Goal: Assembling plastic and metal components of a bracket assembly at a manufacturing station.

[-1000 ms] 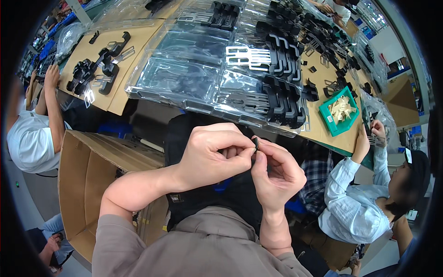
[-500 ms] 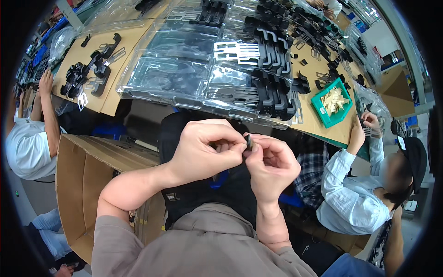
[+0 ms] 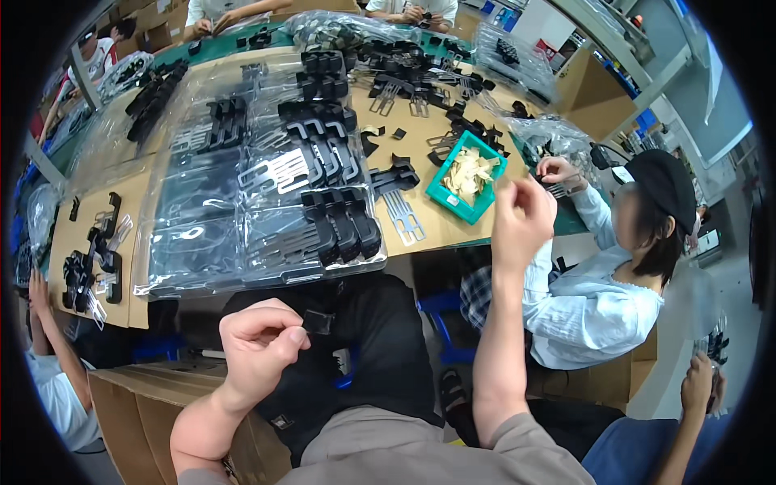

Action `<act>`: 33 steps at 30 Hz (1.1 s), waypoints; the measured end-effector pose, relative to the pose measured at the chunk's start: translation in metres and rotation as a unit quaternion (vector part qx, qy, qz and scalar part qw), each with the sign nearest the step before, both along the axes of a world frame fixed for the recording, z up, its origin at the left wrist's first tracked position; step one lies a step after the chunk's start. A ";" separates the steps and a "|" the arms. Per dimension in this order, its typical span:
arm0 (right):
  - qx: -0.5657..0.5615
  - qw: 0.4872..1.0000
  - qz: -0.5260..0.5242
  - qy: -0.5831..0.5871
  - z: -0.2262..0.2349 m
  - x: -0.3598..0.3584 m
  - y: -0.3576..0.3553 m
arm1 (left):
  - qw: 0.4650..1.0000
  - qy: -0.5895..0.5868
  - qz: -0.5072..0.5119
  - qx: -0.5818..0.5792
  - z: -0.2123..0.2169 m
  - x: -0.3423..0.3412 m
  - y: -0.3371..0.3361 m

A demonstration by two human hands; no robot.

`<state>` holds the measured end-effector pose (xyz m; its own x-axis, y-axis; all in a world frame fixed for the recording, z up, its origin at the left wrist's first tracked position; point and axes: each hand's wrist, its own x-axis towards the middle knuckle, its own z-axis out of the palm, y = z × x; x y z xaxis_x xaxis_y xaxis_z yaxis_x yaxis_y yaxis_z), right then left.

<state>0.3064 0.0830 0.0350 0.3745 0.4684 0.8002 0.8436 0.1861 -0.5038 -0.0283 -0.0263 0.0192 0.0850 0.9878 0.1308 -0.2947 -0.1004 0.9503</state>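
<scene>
My left hand [image 3: 260, 343] is closed over my lap, its thumb and fingertips pinching a small flat black piece [image 3: 318, 322] that sticks out to the right. My right hand [image 3: 524, 220] is raised at the right, just beside a green tray [image 3: 449, 207] on the table. Its fingers are pressed together; whether anything is between them I cannot make out. Cream-coloured strips [image 3: 469, 173] lie heaped in that tray. Left of it, a clear plastic tray [image 3: 190, 225] holds rows of black parts with metal prongs [image 3: 343, 220].
More black pronged parts [image 3: 95, 255] lie on the cardboard at left, others [image 3: 396, 73] at the back. A co-worker [image 3: 594, 267] sits close on my right; other people work around the table. An open cardboard box [image 3: 149, 404] stands at my left.
My hands were together over my lap around a small dark piece; now they are apart. The left keeps the black piece, and the right has moved to the green tray. The view has turned right.
</scene>
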 end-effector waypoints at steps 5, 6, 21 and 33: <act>-0.194 0.973 0.038 -0.121 -0.028 0.049 0.057 | 0.999 0.002 0.015 -0.031 -0.003 0.001 0.002; -0.167 0.976 0.070 -0.120 -0.033 0.053 0.060 | 0.999 0.007 0.010 -0.033 -0.002 0.000 0.005; -0.126 0.876 0.461 0.057 -0.006 -0.139 -0.094 | 0.995 0.027 -0.014 -0.094 -0.008 -0.005 0.010; -0.216 0.603 0.524 0.562 -0.026 -0.135 -0.101 | 0.999 0.021 -0.037 -0.003 -0.008 0.003 0.007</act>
<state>0.1710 -0.0185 0.0085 -0.1158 0.9926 0.0363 -0.5423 -0.0325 -0.8395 -0.0258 -0.0190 0.0112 0.1628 0.9794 0.1197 -0.2617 -0.0741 0.9623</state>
